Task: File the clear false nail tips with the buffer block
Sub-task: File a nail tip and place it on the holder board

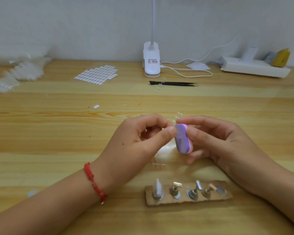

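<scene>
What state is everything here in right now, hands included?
buffer block, upright, in the air.
right hand, gripping the buffer block.
left hand, pinching a barely visible nail tip at the buffer block.
tweezers, lying flat, untouched.
clip lamp, standing, cable attached.
sticker sheet, lying flat.
cardboard strip, flat, metal holders standing on it.

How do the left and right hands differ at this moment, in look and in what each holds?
The left hand wears a red bracelet at the wrist; the right hand has a bare wrist. The right hand grips the purple-and-pink buffer block; the left hand pinches thumb to forefinger at the block's face, presumably on a nail tip too small to make out. Both hover over the wooden table, fingers curled.
</scene>
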